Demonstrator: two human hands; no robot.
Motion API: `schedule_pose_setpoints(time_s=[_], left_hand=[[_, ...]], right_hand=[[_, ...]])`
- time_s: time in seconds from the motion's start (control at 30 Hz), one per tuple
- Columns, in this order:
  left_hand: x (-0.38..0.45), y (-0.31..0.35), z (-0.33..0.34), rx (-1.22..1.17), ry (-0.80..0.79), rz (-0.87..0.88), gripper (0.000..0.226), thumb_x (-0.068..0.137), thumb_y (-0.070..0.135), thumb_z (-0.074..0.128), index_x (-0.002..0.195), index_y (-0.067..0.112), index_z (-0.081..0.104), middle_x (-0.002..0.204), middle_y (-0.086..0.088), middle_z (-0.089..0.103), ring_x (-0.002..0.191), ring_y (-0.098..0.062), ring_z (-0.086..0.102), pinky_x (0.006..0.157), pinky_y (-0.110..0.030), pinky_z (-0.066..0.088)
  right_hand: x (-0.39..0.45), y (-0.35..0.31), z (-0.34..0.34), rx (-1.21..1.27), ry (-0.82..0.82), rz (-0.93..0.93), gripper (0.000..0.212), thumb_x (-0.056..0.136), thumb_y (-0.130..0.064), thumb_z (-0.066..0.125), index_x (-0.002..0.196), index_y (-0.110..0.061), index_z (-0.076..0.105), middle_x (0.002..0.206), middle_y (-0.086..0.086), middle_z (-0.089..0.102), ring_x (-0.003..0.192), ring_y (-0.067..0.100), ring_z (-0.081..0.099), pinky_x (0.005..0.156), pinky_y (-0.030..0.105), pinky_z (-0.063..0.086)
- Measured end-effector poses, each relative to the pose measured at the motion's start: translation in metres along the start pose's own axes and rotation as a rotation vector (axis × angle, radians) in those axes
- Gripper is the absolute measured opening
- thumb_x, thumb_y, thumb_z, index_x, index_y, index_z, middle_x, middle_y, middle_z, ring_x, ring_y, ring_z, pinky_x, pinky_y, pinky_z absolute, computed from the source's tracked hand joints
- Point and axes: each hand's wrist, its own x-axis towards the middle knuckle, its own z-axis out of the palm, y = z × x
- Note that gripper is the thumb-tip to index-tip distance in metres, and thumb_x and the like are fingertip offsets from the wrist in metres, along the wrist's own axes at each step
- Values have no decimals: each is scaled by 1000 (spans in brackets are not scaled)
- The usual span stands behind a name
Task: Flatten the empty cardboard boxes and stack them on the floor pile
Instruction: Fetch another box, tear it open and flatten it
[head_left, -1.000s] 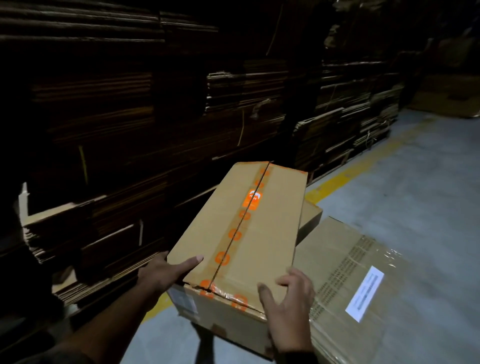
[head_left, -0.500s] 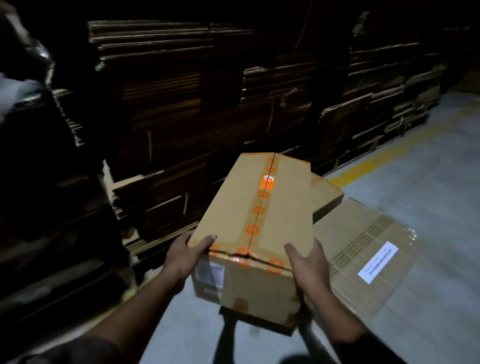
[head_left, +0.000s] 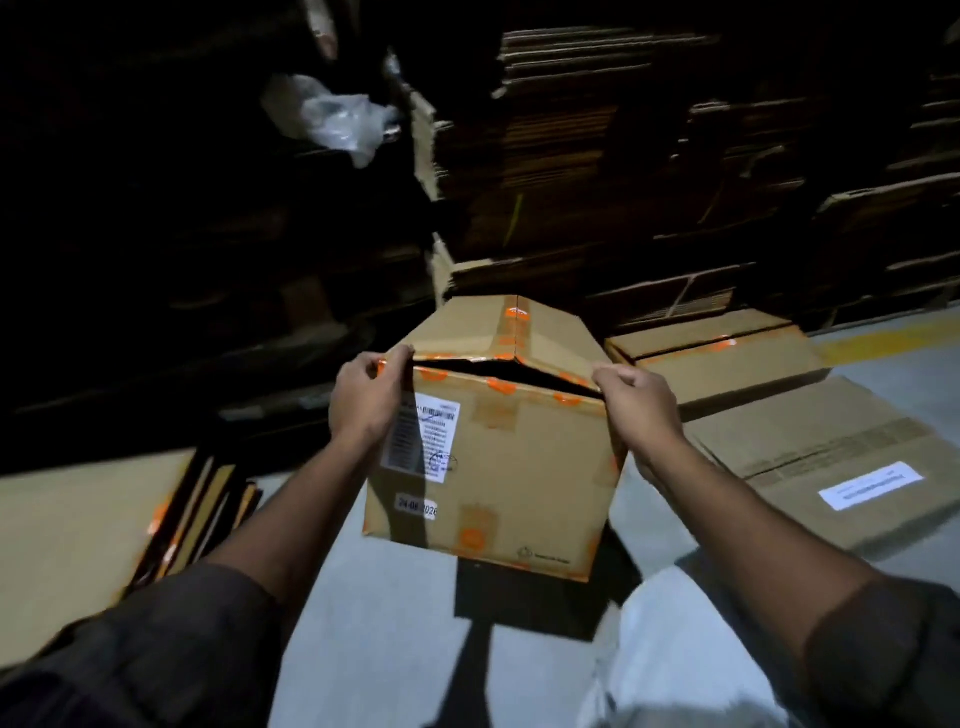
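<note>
A cardboard box (head_left: 493, 467) stands on the grey floor (head_left: 395, 649). The left hand (head_left: 363, 400) and the right hand (head_left: 641, 402) each pinch a top flap at its near corners, lifting them slightly. Flattened boxes (head_left: 810, 457) lie to the right, stacked cardboard (head_left: 649, 171) behind.

Brown cardboard box (head_left: 498, 467), orange-printed tape along seams, white shipping label on near face. Still erect, above grey floor (head_left: 374, 649); top flaps parted, dark gap along near edge. Flattened boxes (head_left: 810, 457) to right on floor.
</note>
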Motion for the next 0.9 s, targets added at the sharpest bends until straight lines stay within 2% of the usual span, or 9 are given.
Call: schedule_pose_setpoints(time_s=[0.13, 0.23, 0.3, 0.43, 0.53, 0.6, 0.67, 0.8, 0.9], left_hand=[[-28, -39, -68, 88, 87, -20, 65, 83, 86, 39, 86, 27, 66, 91, 3, 67, 86, -17, 64, 73, -38, 48], [-39, -75, -101, 104, 80, -29, 72, 79, 93, 38, 87, 29, 69, 95, 2, 69, 90, -19, 66, 78, -42, 51], [-47, -99, -115, 127, 61, -75, 68, 74, 93, 46, 99, 35, 71, 107, 7, 68, 96, -15, 66, 85, -44, 54], [-69, -148, -138, 115, 2, -214, 47, 73, 73, 70, 105, 39, 71, 104, 9, 74, 90, -13, 73, 82, -45, 60], [-80, -169, -152, 84, 96, -274, 31, 82, 56, 75, 101, 33, 71, 95, 8, 76, 87, -12, 73, 77, -38, 59], [-82, -183, -155, 50, 201, -342, 31, 84, 54, 74, 101, 29, 68, 96, 5, 75, 88, -15, 73, 74, -35, 57], [-78, -195, -156, 1, 334, -422, 51, 78, 61, 76, 112, 25, 62, 102, 4, 73, 91, -18, 72, 81, -41, 59], [-67, -205, -171, -86, 530, -555, 76, 85, 49, 76, 141, 14, 38, 117, -2, 59, 100, -23, 64, 89, -37, 52], [-71, -210, -183, -33, 513, -576, 84, 88, 43, 74, 153, 14, 27, 148, -12, 42, 130, -31, 51, 104, -45, 47]], right_hand=[[-37, 0, 46, 46, -154, -7, 35, 91, -46, 59, 94, -14, 74, 93, 7, 73, 91, 27, 66, 81, 42, 52], [-54, 10, 81, 55, -228, 9, 42, 92, -60, 54, 77, -27, 76, 77, -8, 70, 79, 20, 64, 70, 37, 49], [-61, 20, 105, 39, -269, 35, 53, 89, -68, 51, 69, -24, 71, 63, -6, 62, 69, 22, 58, 63, 35, 41], [-78, 42, 150, -4, -394, 50, 54, 78, -76, 52, 95, -30, 73, 93, -10, 71, 91, 19, 65, 78, 41, 55], [-84, 39, 177, 40, -474, 18, 37, 88, -59, 63, 111, -31, 67, 105, -10, 67, 100, 18, 63, 82, 40, 55], [-90, 33, 194, 103, -548, 19, 51, 91, -46, 67, 136, -27, 53, 120, -11, 61, 107, 15, 61, 88, 36, 53], [-100, 32, 209, 152, -648, 28, 68, 92, -39, 67, 150, -28, 35, 129, -13, 53, 112, 12, 57, 99, 39, 50], [-116, 43, 221, 65, -793, 80, 61, 90, -52, 65, 142, -28, 44, 126, -6, 63, 105, 16, 65, 94, 44, 55], [-121, 55, 216, -11, -807, 115, 66, 85, -66, 62, 134, -24, 52, 121, -5, 66, 104, 17, 64, 94, 43, 53]])
